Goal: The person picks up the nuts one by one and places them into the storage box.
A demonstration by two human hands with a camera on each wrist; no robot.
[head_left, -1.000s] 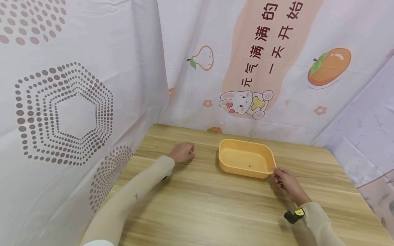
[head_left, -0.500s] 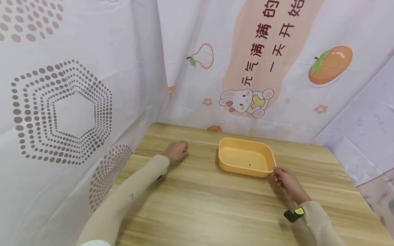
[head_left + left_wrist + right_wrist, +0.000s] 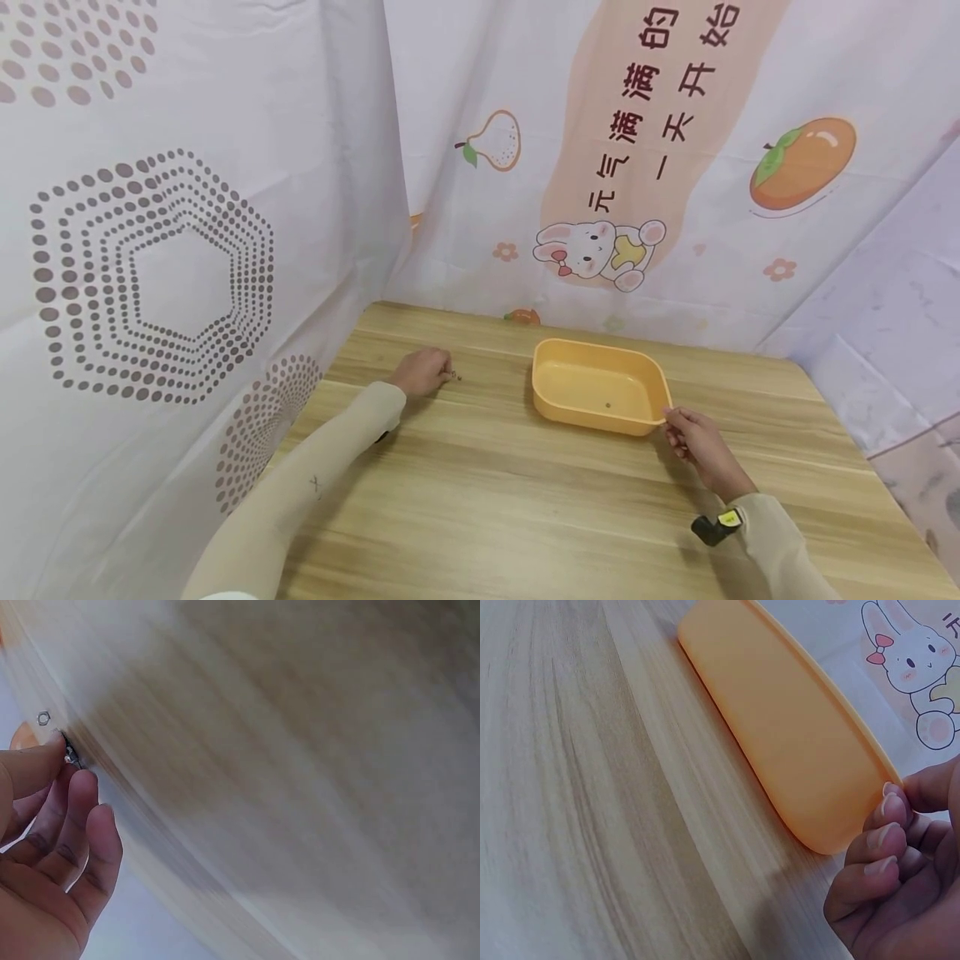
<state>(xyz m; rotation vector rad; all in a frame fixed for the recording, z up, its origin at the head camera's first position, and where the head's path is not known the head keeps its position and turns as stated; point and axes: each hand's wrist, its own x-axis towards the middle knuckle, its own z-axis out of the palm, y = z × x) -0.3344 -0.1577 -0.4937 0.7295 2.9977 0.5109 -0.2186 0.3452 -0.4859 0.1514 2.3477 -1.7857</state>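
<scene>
My left hand (image 3: 422, 372) is low over the table's left part, thumb and fingers pinching a small metal piece (image 3: 71, 755), apparently a nut, partly hidden by the fingertips. Just beyond the fingertips a hex nut (image 3: 43, 718) lies on the wood; in the head view it is a tiny dark speck (image 3: 460, 379). My right hand (image 3: 701, 450) pinches the near right corner of a yellow-orange plastic tray (image 3: 577, 414) between thumb and index finger, the other fingers curled below the rim. A small dark piece (image 3: 608, 406) lies on the tray's floor; its kind is too small to tell.
The wood-grain table (image 3: 510, 517) carries the tray toward its back edge. A white printed curtain (image 3: 465, 250) hangs behind it, and a dotted curtain (image 3: 337, 208) hangs along the left side. A black wrist device (image 3: 716, 527) sits on the right sleeve.
My left hand has moved left across the table, and small metal pieces now show at its fingertips. My right hand and the tray have stayed in place.
</scene>
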